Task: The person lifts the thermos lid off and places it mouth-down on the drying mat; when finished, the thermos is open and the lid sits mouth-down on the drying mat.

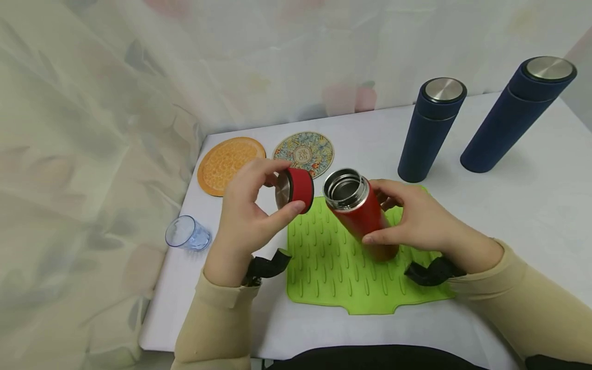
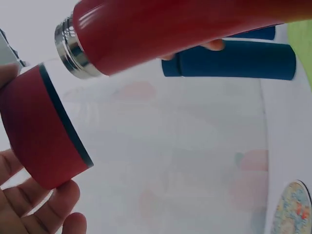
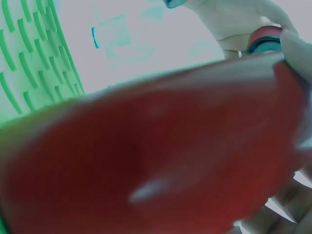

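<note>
Where the white table [image 1: 176, 293] runs out at left, a see-through blue glass [image 1: 187, 232] stands near the edge; can't tell if it holds anything. Next right, an orange round coaster [image 1: 228, 164] lies flat, honeycomb-like pattern on it. Left hand [image 1: 245, 221]: thumb and fingers clamped on the red lid [image 1: 302, 189], held up, black rim facing right, steel top facing left. Patterned coaster [image 1: 302, 144] lies flat behind the lid; marks in its centre emblem too small to read. Red bottle [image 1: 361, 221] next: lid off, tilted left, mouth just beside the lid but apart from it. Steel neck and inner wall visible; depth too dark to tell contents. It's over the green mat [image 1: 319, 267]; can't tell if the base touches. Right hand [image 1: 416, 218] clamped around the bottle body, thumb on the near side, fingers on the far side. Far right, a navy bottle [image 1: 425, 139] and a second navy bottle [image 1: 509, 121] stand on the table, brushed steel-topped lids [image 1: 445, 90] on, so what's inside is hidden
</note>
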Demonstrator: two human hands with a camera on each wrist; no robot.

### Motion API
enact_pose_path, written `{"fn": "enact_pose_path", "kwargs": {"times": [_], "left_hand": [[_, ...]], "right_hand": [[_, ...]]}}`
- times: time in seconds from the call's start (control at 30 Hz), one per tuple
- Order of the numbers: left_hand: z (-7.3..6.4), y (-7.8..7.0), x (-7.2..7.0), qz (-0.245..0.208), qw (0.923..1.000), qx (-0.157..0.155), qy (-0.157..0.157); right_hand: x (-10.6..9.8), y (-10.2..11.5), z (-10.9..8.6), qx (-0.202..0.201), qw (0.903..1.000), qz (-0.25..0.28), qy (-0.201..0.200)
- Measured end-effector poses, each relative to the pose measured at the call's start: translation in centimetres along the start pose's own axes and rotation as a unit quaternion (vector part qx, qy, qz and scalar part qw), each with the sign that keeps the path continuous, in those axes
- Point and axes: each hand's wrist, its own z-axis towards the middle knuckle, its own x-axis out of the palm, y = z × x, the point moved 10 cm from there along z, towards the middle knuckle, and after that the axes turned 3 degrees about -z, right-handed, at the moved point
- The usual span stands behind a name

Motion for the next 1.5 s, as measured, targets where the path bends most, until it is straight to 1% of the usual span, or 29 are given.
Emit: {"fn": "enact_pose_path", "kwargs": {"times": [0.07,0.13,0.3,0.43,0.53,0.63,0.73,0.87,0.93,1.0,1.07,1.33,1.5], "left_hand": [[-0.3,0.4,0.3,0.005,0.9999,0.005,0.009],[-0.6,0.9,0.9,0.011,0.9996,0.006,0.026],[-1.4,2.2,2.4,0.046,0.9957,-0.01,0.08],[-2.3,3.2,3.8,0.071,0.9887,-0.023,0.13],[-2.9,3.9,5.0,0.086,0.9817,-0.03,0.167],[-3.4,4.7,6.1,0.102,0.9735,-0.04,0.201],[-4.0,5.6,7.2,0.121,0.9628,-0.052,0.236],[-4.9,6.9,8.6,0.149,0.9439,-0.064,0.287],[-5.4,7.5,9.1,0.161,0.9357,-0.069,0.306],[-5.7,8.0,9.5,0.169,0.9303,-0.073,0.317],[-5.9,8.3,9.7,0.173,0.9275,-0.075,0.323],[-6.1,9.3,10.4,0.184,0.9211,-0.078,0.334],[-6.1,9.6,10.6,0.194,0.9164,-0.08,0.341]], "right_hand": [[-0.5,-0.2,0.1,0.013,0.9998,-0.002,-0.017],[-1.0,-0.6,0.2,0.027,0.9989,-0.003,-0.037],[-2.5,-1.2,1.0,0.042,0.995,0.01,-0.09],[-3.5,-1.9,2.1,0.047,0.9896,0.028,-0.133],[-4.1,-2.8,3.0,0.063,0.9843,0.045,-0.159],[-4.4,-3.8,4.0,0.081,0.9799,0.053,-0.175],[-4.5,-4.5,5.1,0.089,0.9794,0.047,-0.175],[-3.9,-5.6,6.5,0.106,0.9794,0.043,-0.167],[-3.7,-6.1,6.9,0.119,0.9786,0.039,-0.163],[-3.5,-6.6,7.1,0.134,0.9775,0.037,-0.159],[-3.5,-6.9,7.3,0.145,0.9766,0.034,-0.155],[-3.3,-7.8,8.2,0.174,0.9765,0.015,-0.126],[-3.1,-7.8,8.9,0.183,0.9755,0.002,-0.121]]}}
